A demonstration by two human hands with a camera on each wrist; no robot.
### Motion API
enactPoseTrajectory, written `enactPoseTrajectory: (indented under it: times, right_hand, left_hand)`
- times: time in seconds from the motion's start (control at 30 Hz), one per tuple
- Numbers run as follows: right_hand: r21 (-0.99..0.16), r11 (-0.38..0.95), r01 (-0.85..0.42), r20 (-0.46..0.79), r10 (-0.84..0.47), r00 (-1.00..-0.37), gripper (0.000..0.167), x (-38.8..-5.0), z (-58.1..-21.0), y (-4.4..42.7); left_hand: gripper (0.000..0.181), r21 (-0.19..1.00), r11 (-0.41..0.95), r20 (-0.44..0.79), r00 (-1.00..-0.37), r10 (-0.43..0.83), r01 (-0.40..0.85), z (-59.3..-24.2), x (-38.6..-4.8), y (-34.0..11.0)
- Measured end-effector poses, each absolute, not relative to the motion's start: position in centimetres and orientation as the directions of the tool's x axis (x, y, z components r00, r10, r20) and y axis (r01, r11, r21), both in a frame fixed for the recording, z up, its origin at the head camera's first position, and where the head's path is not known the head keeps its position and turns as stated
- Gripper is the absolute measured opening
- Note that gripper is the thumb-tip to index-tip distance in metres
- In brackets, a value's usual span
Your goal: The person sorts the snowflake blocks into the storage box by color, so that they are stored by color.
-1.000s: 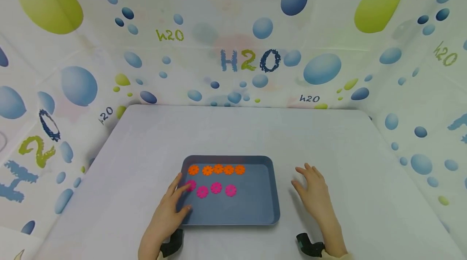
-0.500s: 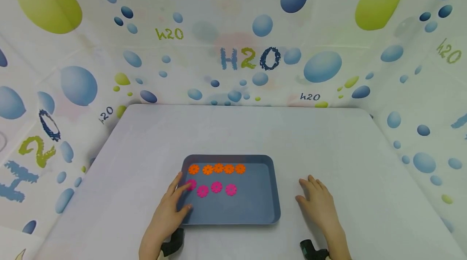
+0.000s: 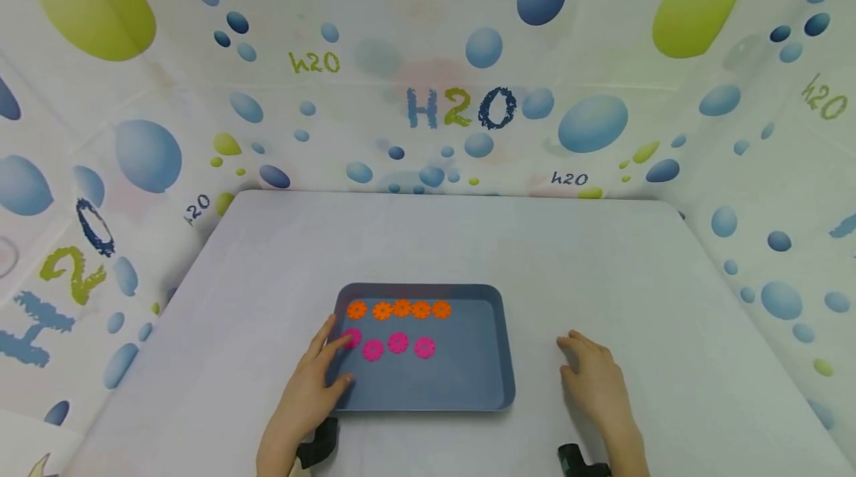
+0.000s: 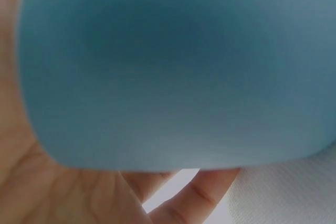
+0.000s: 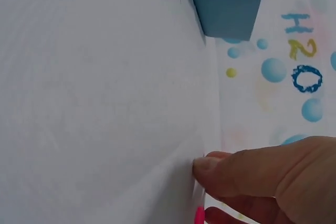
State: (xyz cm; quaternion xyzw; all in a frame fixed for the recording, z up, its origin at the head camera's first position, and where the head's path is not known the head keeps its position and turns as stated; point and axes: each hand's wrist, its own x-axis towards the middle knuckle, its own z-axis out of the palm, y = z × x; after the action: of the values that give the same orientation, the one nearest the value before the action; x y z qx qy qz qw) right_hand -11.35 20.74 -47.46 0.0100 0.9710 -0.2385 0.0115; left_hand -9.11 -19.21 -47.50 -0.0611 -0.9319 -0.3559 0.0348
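Note:
A blue-grey rectangular tray (image 3: pixel 461 388) lies on the white table. Inside it are a row of several orange flower-shaped discs (image 3: pixel 401 307) and, below that, several magenta ones (image 3: pixel 397 343). My left hand (image 3: pixel 307 384) rests at the tray's left rim, fingers spread, with one fingertip over the leftmost magenta disc. The tray wall (image 4: pixel 168 87) fills most of the left wrist view. Right of the tray, apart from it, my right hand (image 3: pixel 595 384) has loosely bent fingers. Beside its fingertips in the right wrist view shows a small bright pink thing (image 5: pixel 199 215); contact is unclear.
White cloth covers the table (image 3: pixel 455 239). A curtain (image 3: pixel 374 9) printed with blue and green drops and "H2O" lettering stands behind and along both sides. Dark camera mounts (image 3: pixel 319 443) sit at the wrists.
My right hand has moved right and toward me, and its fingers are drawn closer together. The left hand, tray and discs stay in place.

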Motion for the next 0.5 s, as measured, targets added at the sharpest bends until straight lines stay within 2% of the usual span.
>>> enactPoseTrajectory:
  times: [0.17,0.5]
  right_hand:
    - [-0.439,0.898,0.028,0.01,0.036,-0.999,0.041,-10.9,-47.3,21.4]
    - [-0.415,0.901,0.125,-0.033,0.123,-0.992,0.031,-10.7,-46.9,22.2]
  left_hand:
    - [0.055,0.658,0.74,0.108,-0.99,0.09,0.139,-47.5,-9.1,-19.2]
    - [0.055,0.652,0.747,0.094,-0.992,0.089,0.129,-47.6,-9.2,-19.3]
